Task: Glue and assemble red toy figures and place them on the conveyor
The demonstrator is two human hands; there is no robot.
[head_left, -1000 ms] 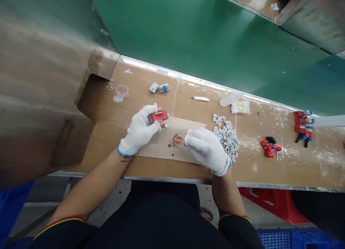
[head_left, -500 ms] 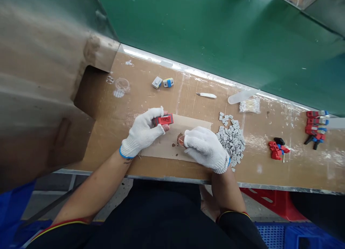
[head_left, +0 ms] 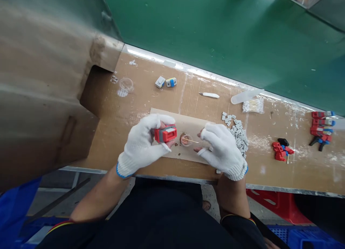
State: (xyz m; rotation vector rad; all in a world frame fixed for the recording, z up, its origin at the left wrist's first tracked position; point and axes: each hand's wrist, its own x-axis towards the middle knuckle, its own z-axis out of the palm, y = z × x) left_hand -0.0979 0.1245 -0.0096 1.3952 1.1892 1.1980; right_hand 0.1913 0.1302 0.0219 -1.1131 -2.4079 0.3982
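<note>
My left hand (head_left: pixel 142 143), in a white knit glove, is closed around a red and grey plastic toy part (head_left: pixel 168 134) with a recess in it. My right hand (head_left: pixel 222 148), gloved too, has its fingers apart with nothing between them. Left of its fingertips stands a small clear cup (head_left: pixel 184 143) with reddish-brown liquid. A cotton swab (head_left: pixel 192 140) leans in the cup, its tip pointing toward my right hand. Under both hands lies a pale cardboard sheet (head_left: pixel 191 123) with brown spots. Beside my right hand is a pile of small grey plastic pieces (head_left: pixel 240 135), partly hidden by the glove.
Two grey blocks (head_left: pixel 160 82) and a white-handled knife (head_left: pixel 209 95) lie farther back. A bag of cotton swabs (head_left: pixel 253 105) is at the back right. Red and blue toy parts (head_left: pixel 280 151) rest on the right. A clear round lid (head_left: pixel 126 84) lies at left.
My right hand has moved right, away from the cup, and its fingers have opened; the swab now shows in the cup. The red part has turned in my left hand, showing another side.
</note>
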